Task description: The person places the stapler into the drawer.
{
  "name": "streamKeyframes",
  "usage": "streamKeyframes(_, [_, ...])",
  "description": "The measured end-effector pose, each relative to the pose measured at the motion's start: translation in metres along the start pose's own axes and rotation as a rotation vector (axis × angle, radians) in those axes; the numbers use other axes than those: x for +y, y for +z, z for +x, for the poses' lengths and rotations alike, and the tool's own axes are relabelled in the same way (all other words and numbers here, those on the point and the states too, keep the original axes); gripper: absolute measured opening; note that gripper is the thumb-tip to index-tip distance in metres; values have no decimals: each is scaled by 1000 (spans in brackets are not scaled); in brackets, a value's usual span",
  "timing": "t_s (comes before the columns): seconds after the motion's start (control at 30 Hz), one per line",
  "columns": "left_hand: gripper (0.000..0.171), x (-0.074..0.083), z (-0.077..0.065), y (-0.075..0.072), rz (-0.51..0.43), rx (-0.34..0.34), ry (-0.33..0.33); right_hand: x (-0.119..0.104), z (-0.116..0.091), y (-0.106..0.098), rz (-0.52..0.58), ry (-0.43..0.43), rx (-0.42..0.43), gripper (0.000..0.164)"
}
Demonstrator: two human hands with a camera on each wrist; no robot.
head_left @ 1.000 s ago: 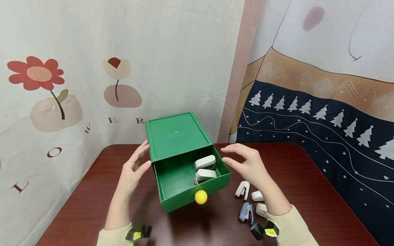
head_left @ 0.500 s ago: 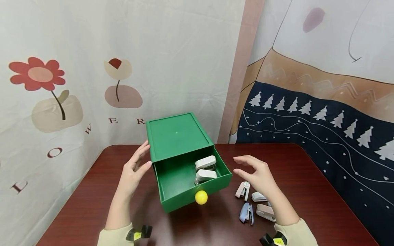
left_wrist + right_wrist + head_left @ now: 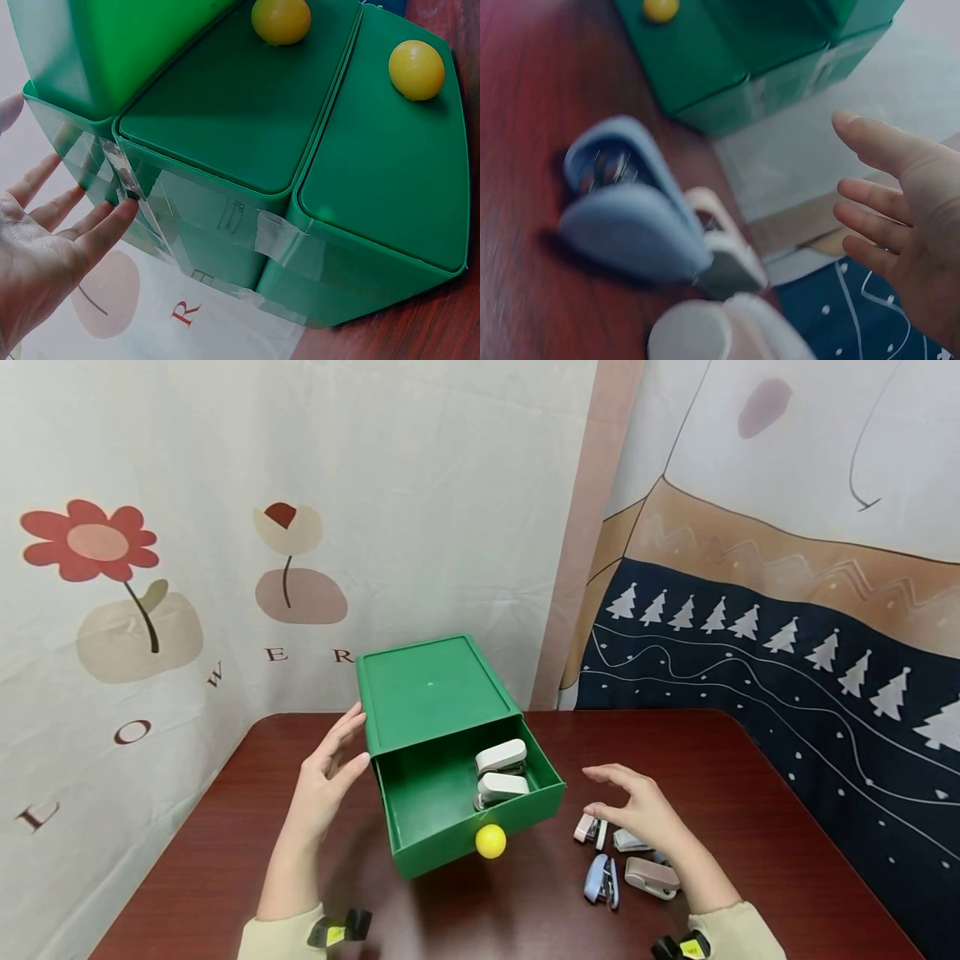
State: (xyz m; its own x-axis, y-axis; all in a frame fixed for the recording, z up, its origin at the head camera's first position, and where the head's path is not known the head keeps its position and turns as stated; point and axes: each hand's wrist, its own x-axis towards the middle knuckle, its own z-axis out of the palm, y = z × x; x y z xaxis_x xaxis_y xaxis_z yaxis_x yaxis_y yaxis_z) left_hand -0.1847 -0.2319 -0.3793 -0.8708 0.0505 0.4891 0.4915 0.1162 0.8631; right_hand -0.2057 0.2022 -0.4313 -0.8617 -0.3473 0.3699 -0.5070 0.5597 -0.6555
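My left hand [image 3: 318, 793] rests its straight fingertips against the left side of a green drawer cabinet [image 3: 435, 693]. Its top drawer [image 3: 427, 814] is pulled out, and two white staplers [image 3: 501, 755] lie along the drawer's right side. My right hand [image 3: 637, 806] hovers with relaxed fingers, holding nothing, above several staplers on the table. Among these are a blue stapler [image 3: 600, 881], a pale pink stapler [image 3: 588, 828], a white stapler [image 3: 628, 841] and a beige-pink stapler [image 3: 651, 877]. Seen from the right wrist, the blue stapler [image 3: 634, 232] stands nearest; the right forearm partly covers the group in the head view.
A yellow ball knob [image 3: 491, 841] sits on the open drawer's front. Two closed drawers [image 3: 390, 165] below carry yellow knobs too, as the left wrist view shows. Clear tape [image 3: 277, 232] runs along the cabinet's side. The dark red table [image 3: 262, 793] ends at a printed curtain [image 3: 450, 527].
My right hand has moved away from the drawer's right edge, rightward and down over the staplers, uncovering more of the beige-pink one. The left hand and the cabinet have stayed nearly still.
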Motion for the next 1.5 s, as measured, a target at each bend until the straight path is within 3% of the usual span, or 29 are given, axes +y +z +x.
streamKeyframes(0.37, [47, 2, 0, 0, 9, 1, -2, 32, -6, 1, -6, 17, -184, 61])
streamKeyframes(0.6, [47, 1, 0, 0, 4, -2, 0, 39, -7, 0, -11, 48, -305, 65])
streamKeyframes(1.0, [47, 0, -1, 0, 1, -3, -6, 45, -6, 3, -61, 86, -420, 62])
streamKeyframes(1.2, [47, 0, -1, 0, 6, 1, -8, 44, -6, 4, -72, 65, -412, 60])
streamKeyframes(1.5, [47, 1, -1, 0, 5, -2, -12, 41, -10, 4, -78, 14, -267, 57])
